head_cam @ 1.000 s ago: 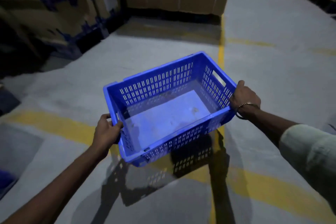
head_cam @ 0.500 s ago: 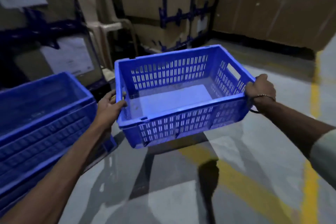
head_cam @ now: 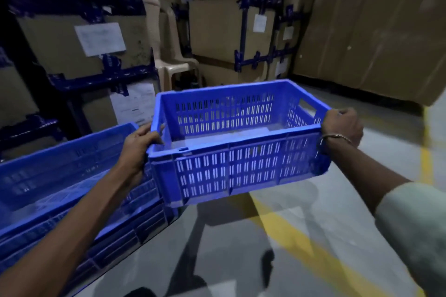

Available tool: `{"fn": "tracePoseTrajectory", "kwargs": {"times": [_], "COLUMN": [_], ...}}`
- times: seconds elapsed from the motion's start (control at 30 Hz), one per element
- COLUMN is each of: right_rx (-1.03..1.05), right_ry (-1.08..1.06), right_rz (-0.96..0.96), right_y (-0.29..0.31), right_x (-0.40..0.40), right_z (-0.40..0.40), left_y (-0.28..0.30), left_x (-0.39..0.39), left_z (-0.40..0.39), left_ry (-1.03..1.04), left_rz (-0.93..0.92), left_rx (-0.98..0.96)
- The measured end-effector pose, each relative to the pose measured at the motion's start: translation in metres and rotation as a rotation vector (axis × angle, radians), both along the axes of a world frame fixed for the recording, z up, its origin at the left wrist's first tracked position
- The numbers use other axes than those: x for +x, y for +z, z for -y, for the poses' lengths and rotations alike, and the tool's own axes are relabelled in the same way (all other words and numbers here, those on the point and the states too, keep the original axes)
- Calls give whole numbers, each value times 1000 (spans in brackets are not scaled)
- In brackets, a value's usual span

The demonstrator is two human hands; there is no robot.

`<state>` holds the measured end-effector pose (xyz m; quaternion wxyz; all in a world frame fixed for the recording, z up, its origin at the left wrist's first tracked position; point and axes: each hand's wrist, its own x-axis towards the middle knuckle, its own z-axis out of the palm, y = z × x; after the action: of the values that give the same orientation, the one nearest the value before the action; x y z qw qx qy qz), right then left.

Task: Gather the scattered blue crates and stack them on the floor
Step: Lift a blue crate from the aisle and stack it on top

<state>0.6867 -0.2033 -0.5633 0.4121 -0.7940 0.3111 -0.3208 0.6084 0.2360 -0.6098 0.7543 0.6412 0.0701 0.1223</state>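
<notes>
Carried blue crate [head_cam: 231,147] is now being brought beside the stacked crates [head_cam: 72,176]; left hand [head_cam: 138,146] and right hand [head_cam: 342,125] grips are being kept clamped on its ends, stacking next.

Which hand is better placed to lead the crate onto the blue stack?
The left hand. It grips the carried crate on the end next to the stack of crates; the right hand holds the far end, away from it.

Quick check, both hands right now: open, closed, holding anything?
Left hand: closed on the left end rim of the carried blue crate.
Right hand: closed on the crate's right end rim; crate is off the floor.
</notes>
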Motion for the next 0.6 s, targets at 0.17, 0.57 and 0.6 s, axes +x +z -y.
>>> {"fn": "tracePoseTrajectory", "kwargs": {"times": [0.17,0.57,0.6], "right_rx": [2,75,87], "right_ry": [-93,60,111], "right_rz": [-2,29,28], "right_y": [41,77,75], "right_x": [-13,12,17], "right_z": [-5,-75,-85], "left_y": [18,82,83], "left_x": [12,-7,-10], "left_z": [-3,-58,-67], "left_ry": [-47,66,69], "left_rz": [-64,10,8], "left_rx": [-84,-26,-13]}}
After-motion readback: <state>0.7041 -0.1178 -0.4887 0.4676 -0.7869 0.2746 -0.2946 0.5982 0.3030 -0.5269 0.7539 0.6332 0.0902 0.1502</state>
